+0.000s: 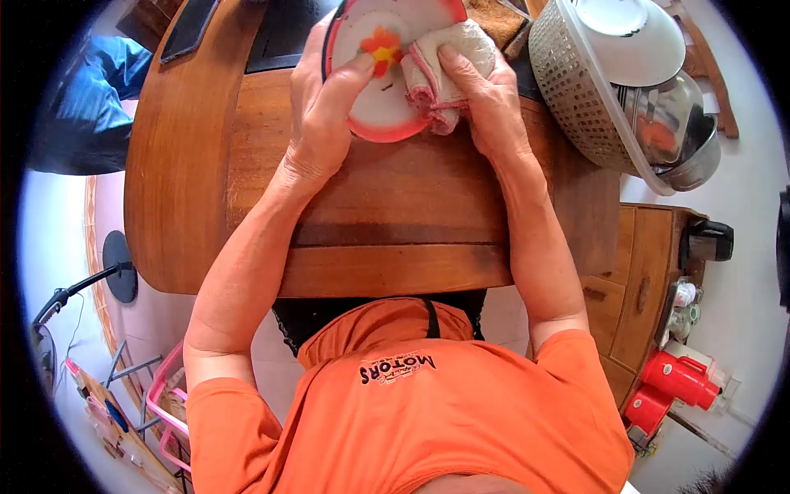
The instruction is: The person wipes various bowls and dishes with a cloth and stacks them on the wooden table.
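Observation:
Above the far part of the wooden table, my left hand (329,103) grips a white plate (374,95) by its left side. The plate has a red rim and an orange-red flower in its middle, and it is tilted toward me. My left thumb lies on its inner face near the flower. My right hand (494,95) is closed on a folded white cloth (461,53) with pink edging, which lies against the plate's right side. My right thumb presses on top of the cloth; the other fingers are mostly hidden behind it.
A white perforated basket (576,90) with bowls and metal pans stands at the table's right edge. The wooden table (395,193) lies before me. A brown cloth (494,23) and a dark flat object (191,29) sit at the back. A wooden cabinet (634,288) stands lower right.

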Available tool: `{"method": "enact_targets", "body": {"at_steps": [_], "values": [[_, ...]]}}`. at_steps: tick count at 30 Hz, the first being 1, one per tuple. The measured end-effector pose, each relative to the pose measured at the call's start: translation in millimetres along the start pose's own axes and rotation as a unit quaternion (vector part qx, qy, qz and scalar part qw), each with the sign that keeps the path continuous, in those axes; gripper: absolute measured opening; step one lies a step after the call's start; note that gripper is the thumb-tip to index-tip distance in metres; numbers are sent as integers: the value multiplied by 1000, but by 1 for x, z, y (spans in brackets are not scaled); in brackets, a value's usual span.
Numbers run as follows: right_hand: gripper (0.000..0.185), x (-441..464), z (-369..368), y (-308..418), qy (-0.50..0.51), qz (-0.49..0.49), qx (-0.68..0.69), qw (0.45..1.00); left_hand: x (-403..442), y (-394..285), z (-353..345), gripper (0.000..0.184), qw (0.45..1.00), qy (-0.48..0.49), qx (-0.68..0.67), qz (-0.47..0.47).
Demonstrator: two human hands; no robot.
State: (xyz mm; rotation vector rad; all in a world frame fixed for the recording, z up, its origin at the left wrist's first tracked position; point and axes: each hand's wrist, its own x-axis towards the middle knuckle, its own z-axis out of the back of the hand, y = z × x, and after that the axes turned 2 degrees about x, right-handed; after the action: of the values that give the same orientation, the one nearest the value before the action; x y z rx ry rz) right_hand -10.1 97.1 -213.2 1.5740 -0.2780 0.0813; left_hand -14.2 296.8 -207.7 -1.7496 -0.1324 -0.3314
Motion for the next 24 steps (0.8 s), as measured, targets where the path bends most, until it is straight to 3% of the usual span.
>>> {"method": "enact_targets", "body": {"at_steps": [2,3,4,6,11,13,18,20,21,22,24], "values": [[41,-3,-3,3,63,-91,133,985,-4,0,-3,49,999,-11,-51,9],[34,-6,-2,9,81,-140,131,978,-4,-1,-3,51,999,-10,7,-40],[31,-8,-8,14,83,-136,166,973,-2,-3,-3,53,994,-9,63,-91],[30,-9,-6,17,96,-169,201,960,-3,1,-7,58,992,-6,20,-122],[37,-11,-8,22,110,-185,252,943,3,4,-10,58,983,-13,31,-180],[45,-11,-3,17,155,-240,279,917,3,2,-13,61,982,-13,-10,-187],[52,-13,-8,11,183,-245,351,885,2,13,-9,68,958,4,94,-270],[44,-14,-22,24,24,-212,306,928,-2,10,-16,77,943,49,148,-295],[43,-12,-7,14,84,-176,286,938,2,7,-16,89,914,70,176,-359],[41,-5,7,14,143,-204,312,917,4,8,-16,96,910,98,152,-372],[39,-2,9,8,60,-162,257,951,0,5,-19,94,945,121,72,-294]]}}
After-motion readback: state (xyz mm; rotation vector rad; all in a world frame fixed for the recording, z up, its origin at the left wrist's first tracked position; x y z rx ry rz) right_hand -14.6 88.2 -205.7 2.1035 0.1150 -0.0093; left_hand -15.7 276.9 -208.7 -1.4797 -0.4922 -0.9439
